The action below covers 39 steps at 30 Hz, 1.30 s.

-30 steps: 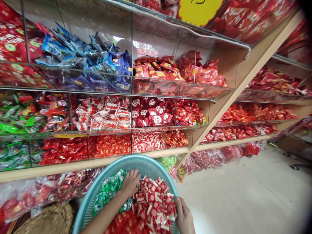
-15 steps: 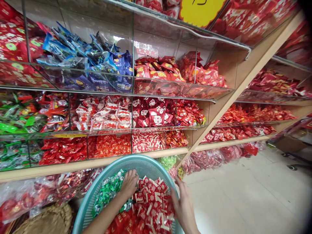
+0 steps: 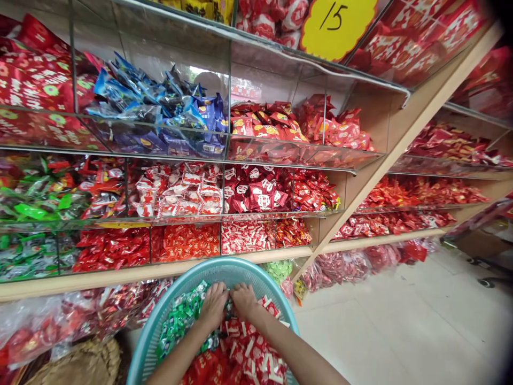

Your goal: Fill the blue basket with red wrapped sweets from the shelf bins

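Note:
A teal plastic basket (image 3: 224,269) sits low in front of me, filled with green-wrapped candies (image 3: 180,316) on its left and red-and-white wrapped candies (image 3: 252,353) on its right. My left hand (image 3: 213,305) rests palm-down where the green and red candies meet. My right hand (image 3: 243,299) lies right beside it on the red-and-white candies, fingertips almost touching the left hand. Whether either hand grips candies cannot be told; the fingers are curled down into the pile.
Glass-fronted shelves (image 3: 224,155) full of red, blue and green candy packs rise behind the basket. A yellow price sign reading 15 (image 3: 336,21) hangs above. Bagged sweets (image 3: 344,264) lie under the lowest shelf. A woven basket (image 3: 80,366) sits lower left. Pale tiled floor (image 3: 401,331) spreads to the right.
My right hand has moved from the basket's right rim leftward and forward onto the candies, next to my left hand. The view has tilted down slightly.

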Tool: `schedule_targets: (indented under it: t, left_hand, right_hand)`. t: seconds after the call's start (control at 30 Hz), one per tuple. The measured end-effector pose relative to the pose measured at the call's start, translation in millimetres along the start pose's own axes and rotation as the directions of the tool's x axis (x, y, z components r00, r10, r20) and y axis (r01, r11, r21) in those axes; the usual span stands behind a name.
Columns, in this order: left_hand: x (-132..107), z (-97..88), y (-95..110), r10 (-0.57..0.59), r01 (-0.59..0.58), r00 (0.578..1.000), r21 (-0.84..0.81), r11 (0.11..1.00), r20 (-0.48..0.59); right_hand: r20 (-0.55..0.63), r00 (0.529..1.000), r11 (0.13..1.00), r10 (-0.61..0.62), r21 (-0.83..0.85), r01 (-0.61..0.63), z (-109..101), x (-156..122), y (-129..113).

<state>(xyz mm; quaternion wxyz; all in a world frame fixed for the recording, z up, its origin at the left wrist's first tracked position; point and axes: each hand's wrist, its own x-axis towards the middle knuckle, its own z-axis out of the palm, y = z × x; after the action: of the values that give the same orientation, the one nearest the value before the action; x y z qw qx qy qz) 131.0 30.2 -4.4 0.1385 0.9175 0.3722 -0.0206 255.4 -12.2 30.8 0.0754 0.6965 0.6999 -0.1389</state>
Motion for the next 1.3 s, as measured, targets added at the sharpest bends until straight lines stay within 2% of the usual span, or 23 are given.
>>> schedule_targets:
  t: [0.3, 0.47, 0.67, 0.8, 1.07, 1.3]
  left_hand:
    - [5, 11.0, 9, -0.049, 0.049, 0.999, 0.006, 0.999, -0.017]
    - [6, 5.1, 9, -0.011, 0.012, 1.0, 0.025, 1.0, -0.019]
    - [2, -11.5, 0, 0.092, -0.091, 0.996, 0.042, 0.995, -0.002]
    - [-1, -14.2, -5, 0.142, -0.141, 0.99, 0.045, 0.989, -0.015]
    - [-3, -9.7, -3, 0.14, -0.136, 0.989, 0.082, 0.987, -0.049]
    - [-6, -2.8, 5, 0.106, -0.093, 0.991, 0.149, 0.984, -0.082]
  right_hand:
    - [-0.012, 0.999, 0.999, 0.039, -0.02, -0.039, 1, -9, 6]
    - [0.004, 1.0, 1.0, 0.025, -0.013, -0.025, 1, -11, 7]
    - [0.055, 0.998, 0.999, -0.033, 0.028, 0.032, 1, -16, 3]
    - [0.094, 0.995, 0.997, -0.041, 0.066, 0.035, 0, -17, -4]
    - [0.23, 0.959, 0.975, -0.164, 0.189, 0.121, 1, -14, -4]
    - [0.212, 0.956, 0.965, -0.201, 0.213, 0.156, 4, -15, 1]
